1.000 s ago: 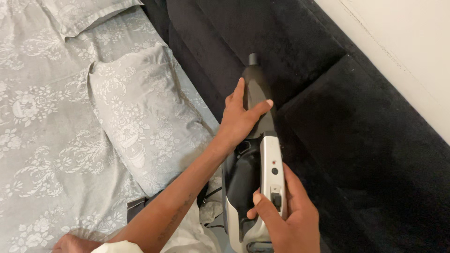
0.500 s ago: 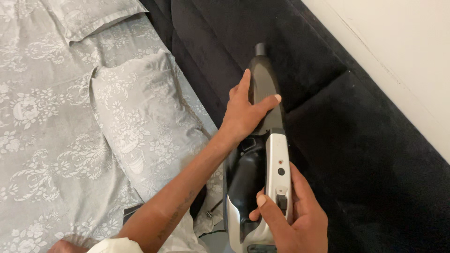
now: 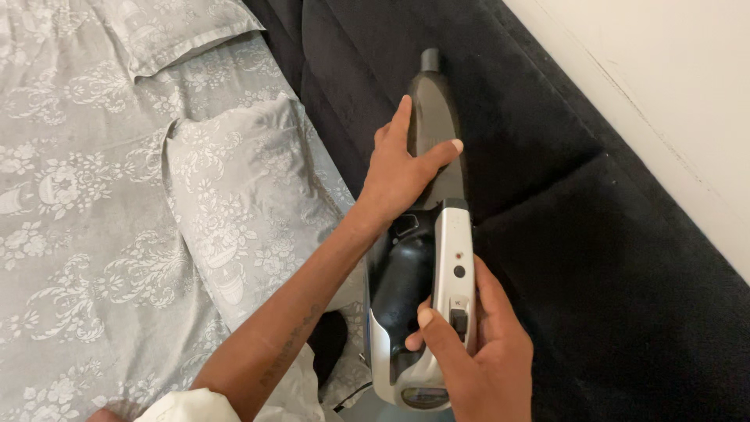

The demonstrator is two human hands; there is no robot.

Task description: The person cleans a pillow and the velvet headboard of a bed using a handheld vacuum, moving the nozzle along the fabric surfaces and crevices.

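While my right hand (image 3: 476,359) grips the handheld vacuum (image 3: 426,258) handle, left fingers (image 3: 414,156) lie spread over its nozzle (long axis pointing away along the black cushion (image 3: 594,258)).

Handheld vacuum (image 3: 428,234) sits over the black upholstered headboard (image 3: 594,258). Right of it: open headboard surface until the white wall (image 3: 672,78). Left: grey floral pillow (image 3: 234,195) just beside, left hand (image 3: 402,172) and forearm crossing between. Nozzle tip has clear dark fabric ahead.
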